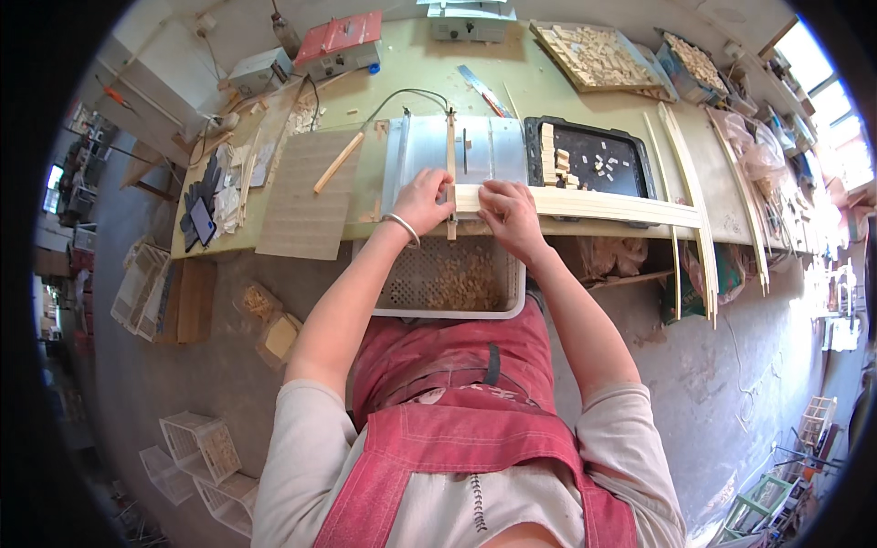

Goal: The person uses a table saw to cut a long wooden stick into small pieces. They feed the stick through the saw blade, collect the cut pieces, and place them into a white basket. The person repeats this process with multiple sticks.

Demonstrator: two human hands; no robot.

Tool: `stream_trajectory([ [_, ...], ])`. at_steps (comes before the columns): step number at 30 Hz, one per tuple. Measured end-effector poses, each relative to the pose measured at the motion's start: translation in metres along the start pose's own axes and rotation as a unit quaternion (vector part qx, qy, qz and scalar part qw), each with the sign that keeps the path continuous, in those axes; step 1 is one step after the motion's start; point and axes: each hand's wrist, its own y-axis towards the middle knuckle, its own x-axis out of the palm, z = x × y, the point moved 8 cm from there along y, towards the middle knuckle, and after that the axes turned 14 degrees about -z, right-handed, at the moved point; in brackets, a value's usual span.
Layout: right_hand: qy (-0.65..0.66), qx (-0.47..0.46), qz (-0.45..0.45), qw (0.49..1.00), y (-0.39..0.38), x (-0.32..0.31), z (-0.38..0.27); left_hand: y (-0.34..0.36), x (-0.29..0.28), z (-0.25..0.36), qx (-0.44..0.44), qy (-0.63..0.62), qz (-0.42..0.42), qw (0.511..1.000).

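My right hand (512, 217) is closed on a stack of long pale wooden strips (603, 204), near their left end. The strips reach far to the right over the bench. They butt up to a narrow wooden bar (451, 146) lying front to back across a silver metal plate (493, 155) with a dark slot. At that bar my left hand (422, 203) is closed, thumb and fingers against it beside the strips' end. My fingers hide the exact contact there. Below the hands, a perforated plastic crate (397, 297) holds small wood offcuts (466, 279).
A black tray (630, 151) with small wooden blocks sits behind the strips. Longer loose strips (690, 183) cross the bench at right. Cardboard (306, 196) carrying a wooden stick (339, 163) lies left. At the back stand a red metal box (338, 50) and a board of wood pieces (598, 55).
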Motion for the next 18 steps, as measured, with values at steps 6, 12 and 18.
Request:
stream_trajectory([
  [6, 0.001, 0.006, -0.010, 1.000, 0.006, 0.000, 0.001, 0.007, 0.002, -0.004, 0.018, -0.015, -0.026, 0.999],
  [12, -0.003, 0.006, -0.008, 1.000, 0.010, -0.001, 0.002, 0.011, -0.001, -0.003, 0.012, -0.038, -0.051, 0.998],
  [18, -0.005, -0.002, 0.006, 1.000, 0.010, 0.001, 0.005, 0.011, -0.002, 0.005, 0.008, -0.030, -0.043, 0.999],
])
